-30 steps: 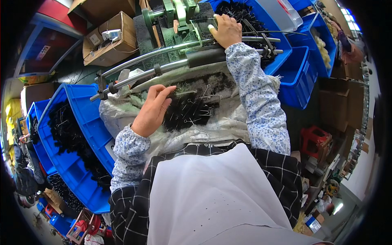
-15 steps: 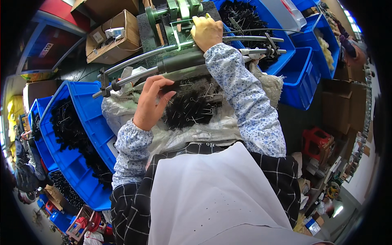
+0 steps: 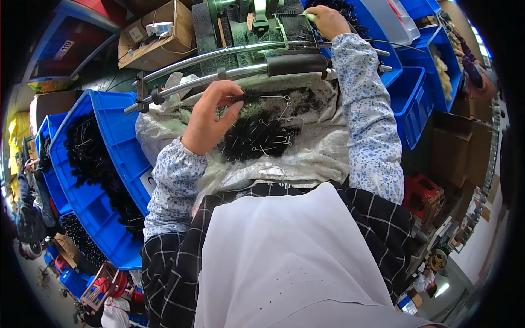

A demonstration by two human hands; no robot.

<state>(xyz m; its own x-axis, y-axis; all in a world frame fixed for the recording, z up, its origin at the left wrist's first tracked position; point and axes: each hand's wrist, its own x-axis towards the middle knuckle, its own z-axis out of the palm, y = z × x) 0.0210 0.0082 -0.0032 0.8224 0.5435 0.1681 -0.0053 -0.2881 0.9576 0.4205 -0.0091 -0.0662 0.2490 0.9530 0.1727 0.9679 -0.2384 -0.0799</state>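
My left hand [image 3: 213, 117] curls its thumb and fingers round the bristled end of a small black wire brush. The brush's bare wire stem [image 3: 268, 97] points right and ends in a loop. Below lies a heap of similar black loop-ended brushes [image 3: 246, 136] on a pale woven sack [image 3: 262, 174]. My right hand [image 3: 331, 23] is beside the green-lit machine [image 3: 262, 24], its thumb and fingertips closed at the end of another dark-bristled brush [image 3: 291, 15]. Something pale yellow covers a fingertip there. Where that brush meets the machine is too small to tell.
Curved metal rails [image 3: 219, 57] with a black padded sleeve [image 3: 297, 64] cross in front of the machine. At left stands a blue bin [image 3: 117, 128] of black brushes; further blue bins [image 3: 413, 106] are at right. A cardboard box [image 3: 156, 46] sits back left.
My right hand has moved right and away from the machine's middle, with a brush at its fingertips. My left hand, earlier with fingers apart, now has a brush in it.
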